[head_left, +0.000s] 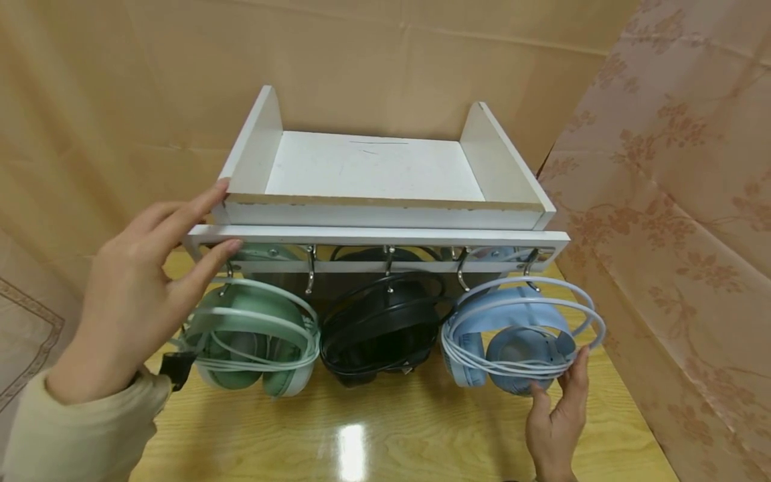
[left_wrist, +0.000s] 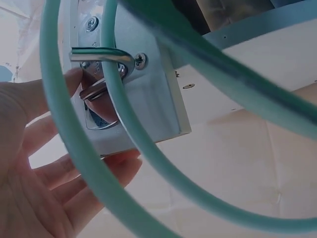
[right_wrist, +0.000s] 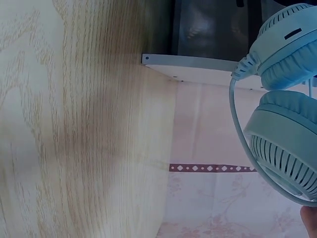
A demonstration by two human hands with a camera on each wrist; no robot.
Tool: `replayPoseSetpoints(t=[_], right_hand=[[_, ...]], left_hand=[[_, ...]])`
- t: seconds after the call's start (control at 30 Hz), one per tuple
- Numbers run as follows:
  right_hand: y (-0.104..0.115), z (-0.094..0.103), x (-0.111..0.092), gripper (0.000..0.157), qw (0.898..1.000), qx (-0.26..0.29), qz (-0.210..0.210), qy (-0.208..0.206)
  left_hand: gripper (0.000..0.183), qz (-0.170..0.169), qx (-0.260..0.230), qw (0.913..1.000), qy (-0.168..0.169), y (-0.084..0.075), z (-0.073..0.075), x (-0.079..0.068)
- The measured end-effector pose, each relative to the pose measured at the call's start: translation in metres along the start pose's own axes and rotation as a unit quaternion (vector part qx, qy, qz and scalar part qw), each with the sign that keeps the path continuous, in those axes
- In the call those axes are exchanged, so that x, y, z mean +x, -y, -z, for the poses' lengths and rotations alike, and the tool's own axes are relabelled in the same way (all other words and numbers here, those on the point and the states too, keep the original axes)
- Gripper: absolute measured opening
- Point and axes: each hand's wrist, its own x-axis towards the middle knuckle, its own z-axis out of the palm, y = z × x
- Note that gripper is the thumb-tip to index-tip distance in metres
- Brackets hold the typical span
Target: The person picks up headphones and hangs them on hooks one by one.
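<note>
My left hand (head_left: 135, 288) grips the left end of a white wall shelf (head_left: 385, 216), its thumb on the hook rail (head_left: 361, 235) and its fingers on the corner above. The left wrist view shows the thumb beside a metal hook (left_wrist: 101, 55) and fingertips behind the board's end. Green headphones (head_left: 283, 383) hang below that hand. Black headphones (head_left: 376, 328) hang in the middle. At the right, my right hand (head_left: 557, 418) pinches the lower side of the light blue headphones (head_left: 502, 313), whose cable is wound in loops. Only a fingertip shows below their ear cup (right_wrist: 282, 144).
Several metal hooks (head_left: 310, 268) line the rail. Beneath stands a wooden tabletop (head_left: 289, 435). Tan cloth (head_left: 373, 60) covers the back, and floral pink cloth (head_left: 674, 221) hangs close on the right. The shelf has upright side panels (head_left: 502, 150).
</note>
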Motion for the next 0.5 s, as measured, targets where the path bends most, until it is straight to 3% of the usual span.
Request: replayPoseSetpoints(t=[0.13, 0.37, 0.5], right_hand=[[0.001, 0.001, 0.001, 0.063, 1.000, 0.020, 0.015, 0.006], [0.005, 0.001, 0.003, 0.065, 0.999, 0.022, 0.027, 0.003], [0.023, 0.000, 0.009, 0.065, 0.999, 0.015, 0.031, -0.015]], left_hand=[[0.061, 0.005, 0.016, 0.9997, -0.020, -0.005, 0.001, -0.004], [0.049, 0.020, 0.012, 0.9983, -0.053, -0.011, 0.000, -0.013], [0.044, 0.020, 0.003, 0.9971, -0.073, -0.012, -0.001, -0.017]])
